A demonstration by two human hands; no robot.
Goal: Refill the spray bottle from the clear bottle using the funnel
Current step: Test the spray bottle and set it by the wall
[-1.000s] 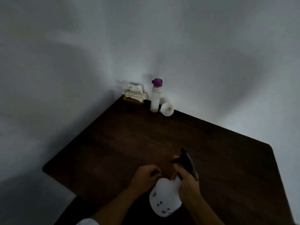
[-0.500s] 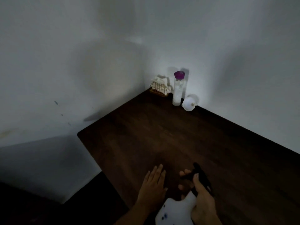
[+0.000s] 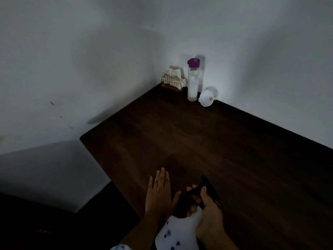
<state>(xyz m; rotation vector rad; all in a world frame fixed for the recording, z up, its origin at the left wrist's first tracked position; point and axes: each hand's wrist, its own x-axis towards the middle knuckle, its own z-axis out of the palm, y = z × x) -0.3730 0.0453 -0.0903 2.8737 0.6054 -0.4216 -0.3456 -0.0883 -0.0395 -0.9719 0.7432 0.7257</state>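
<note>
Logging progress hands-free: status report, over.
Left hand open, beside spray bottle. Right hand grips its black head. Clear bottle capped, funnel lying beside it, far corner. No obstruction visible.

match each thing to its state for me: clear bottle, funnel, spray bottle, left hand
Things:
1. clear bottle
2. funnel
3. spray bottle
4. left hand

States:
a. gripped near its top by the right hand
b. standing upright with a purple cap on
c. open, fingers straight
d. lying on its side, untouched

Pairs: 1-b, 2-d, 3-a, 4-c
</note>
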